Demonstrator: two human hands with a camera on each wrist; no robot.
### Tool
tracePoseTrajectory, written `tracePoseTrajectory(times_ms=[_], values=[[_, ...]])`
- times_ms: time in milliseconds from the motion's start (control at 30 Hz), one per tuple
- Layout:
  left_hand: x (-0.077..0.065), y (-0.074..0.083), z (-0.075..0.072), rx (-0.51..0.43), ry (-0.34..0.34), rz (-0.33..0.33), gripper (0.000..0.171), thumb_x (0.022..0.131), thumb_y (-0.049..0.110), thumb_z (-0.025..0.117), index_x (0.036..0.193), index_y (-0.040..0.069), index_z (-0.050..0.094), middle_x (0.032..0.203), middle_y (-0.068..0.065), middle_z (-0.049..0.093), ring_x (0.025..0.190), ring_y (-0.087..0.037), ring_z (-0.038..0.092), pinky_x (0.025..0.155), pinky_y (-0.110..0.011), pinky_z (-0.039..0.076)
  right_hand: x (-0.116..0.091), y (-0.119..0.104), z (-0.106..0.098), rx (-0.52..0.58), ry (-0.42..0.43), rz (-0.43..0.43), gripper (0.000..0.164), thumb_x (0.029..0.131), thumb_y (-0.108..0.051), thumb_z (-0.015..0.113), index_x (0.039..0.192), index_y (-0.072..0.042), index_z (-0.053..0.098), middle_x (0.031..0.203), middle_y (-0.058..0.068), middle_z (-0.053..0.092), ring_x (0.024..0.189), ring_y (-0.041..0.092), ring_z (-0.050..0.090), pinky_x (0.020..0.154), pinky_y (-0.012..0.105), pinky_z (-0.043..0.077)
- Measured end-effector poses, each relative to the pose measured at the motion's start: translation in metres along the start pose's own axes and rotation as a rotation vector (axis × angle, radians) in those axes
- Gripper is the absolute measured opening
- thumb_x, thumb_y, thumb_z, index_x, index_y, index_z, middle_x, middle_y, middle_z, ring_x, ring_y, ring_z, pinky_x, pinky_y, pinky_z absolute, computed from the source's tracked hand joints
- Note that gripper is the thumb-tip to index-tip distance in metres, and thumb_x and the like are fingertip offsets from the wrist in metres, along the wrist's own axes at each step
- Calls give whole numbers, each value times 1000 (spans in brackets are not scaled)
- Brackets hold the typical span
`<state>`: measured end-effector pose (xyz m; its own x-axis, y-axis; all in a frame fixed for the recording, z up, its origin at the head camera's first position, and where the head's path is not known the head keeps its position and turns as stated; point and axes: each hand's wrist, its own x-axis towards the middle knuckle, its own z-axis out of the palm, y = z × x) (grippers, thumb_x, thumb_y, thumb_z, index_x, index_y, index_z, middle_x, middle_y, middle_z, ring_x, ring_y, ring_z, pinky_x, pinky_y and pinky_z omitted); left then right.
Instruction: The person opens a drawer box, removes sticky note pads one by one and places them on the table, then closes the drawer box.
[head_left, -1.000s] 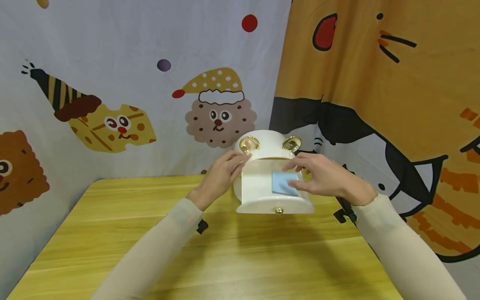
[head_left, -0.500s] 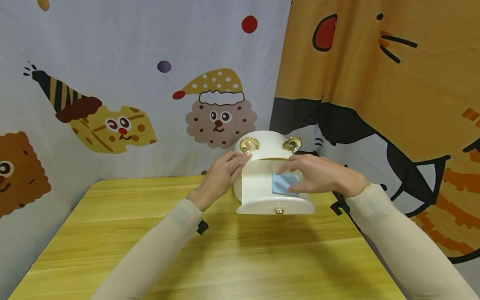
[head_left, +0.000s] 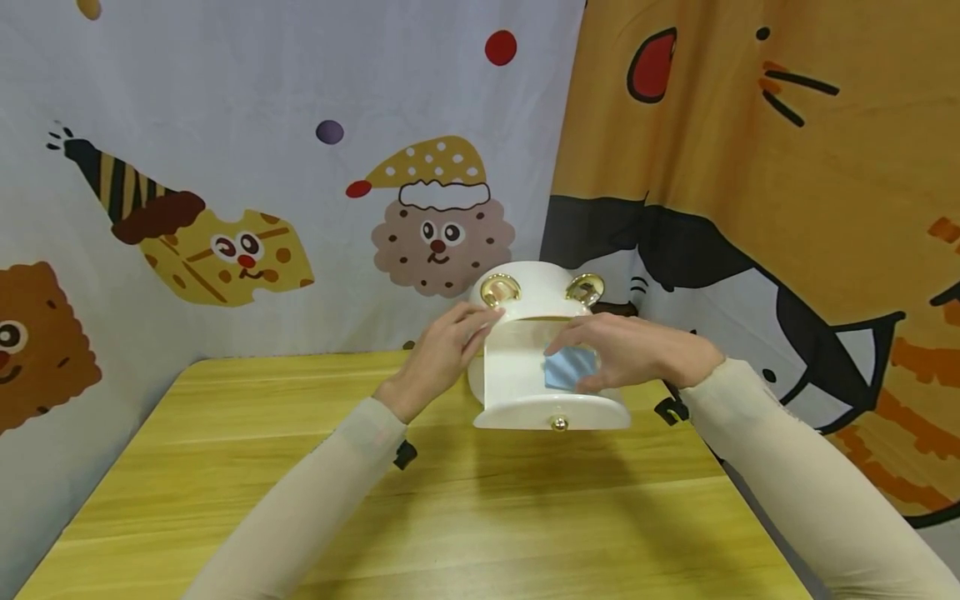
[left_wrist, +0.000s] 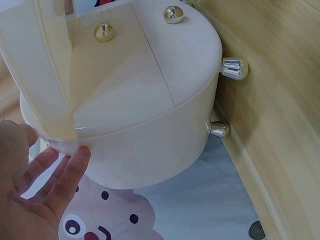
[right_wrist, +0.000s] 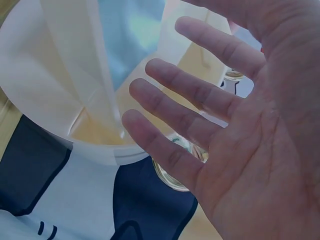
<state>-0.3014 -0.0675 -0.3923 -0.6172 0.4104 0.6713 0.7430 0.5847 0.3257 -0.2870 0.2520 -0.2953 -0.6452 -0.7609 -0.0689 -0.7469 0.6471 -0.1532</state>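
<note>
A white rounded drawer box (head_left: 528, 287) with two gold ear-like discs stands on the table, its drawer (head_left: 510, 367) pulled out. Inside that drawer lies a folded pale blue cloth (head_left: 562, 369), rippled on top. My right hand (head_left: 637, 350) reaches over it, index fingertip at the cloth's far left edge and thumb at its near edge, pinching it. In the right wrist view the other fingers (right_wrist: 185, 95) stretch out beside the cloth (right_wrist: 131, 35). My left hand (head_left: 442, 354) steadies the box's left side; its fingertips (left_wrist: 80, 155) touch the white wall.
The yellow wood-grain table (head_left: 375, 508) holds the box near its back edge. Behind stands a printed curtain (head_left: 247, 75) with cartoon figures. A gold knob (head_left: 558, 423) sits on the drawer front, and gold feet (left_wrist: 234, 68) support the box.
My right hand has moved left and a little down over the drawer, index finger and thumb closing on the cloth. The flat cloth has become rippled. My left hand has not moved.
</note>
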Motion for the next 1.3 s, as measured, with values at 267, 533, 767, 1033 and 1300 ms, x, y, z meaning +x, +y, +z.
tracePoseTrajectory(times_ms=[267,533,767,1033,1300], values=[[1,0,-1,7,-17,-9,39,120,14,67,157,13,75,138,-11,77,115,-25,77,98,-39,69,5,-1,1,-1,-53,-10,61,95,-21,99,152,-19,77,157,8,74,144,32,70,118,60,62],[0,1,-2,8,-32,-26,40,120,16,67,159,15,73,141,-10,76,116,-25,77,99,-39,69,9,-2,3,-26,-88,46,61,95,-28,101,152,-28,78,159,6,72,135,28,71,111,55,64],[0,2,-3,6,-7,-14,40,118,13,69,158,12,74,140,-13,76,113,-26,77,97,-40,70,12,-8,1,-69,-99,94,59,95,-33,100,150,-33,79,157,3,72,130,26,72,105,55,67],[0,2,-2,4,-10,-15,40,118,13,69,158,12,74,140,-13,77,114,-26,77,98,-40,70,12,-8,4,-88,-92,82,57,95,-31,100,148,-33,79,155,3,72,128,26,72,102,52,68],[1,2,-2,8,-18,-13,40,119,12,69,159,12,73,140,-12,76,115,-26,77,98,-39,69,10,-9,4,-94,-86,64,58,95,-28,100,149,-30,79,155,7,70,125,27,73,99,51,69]])
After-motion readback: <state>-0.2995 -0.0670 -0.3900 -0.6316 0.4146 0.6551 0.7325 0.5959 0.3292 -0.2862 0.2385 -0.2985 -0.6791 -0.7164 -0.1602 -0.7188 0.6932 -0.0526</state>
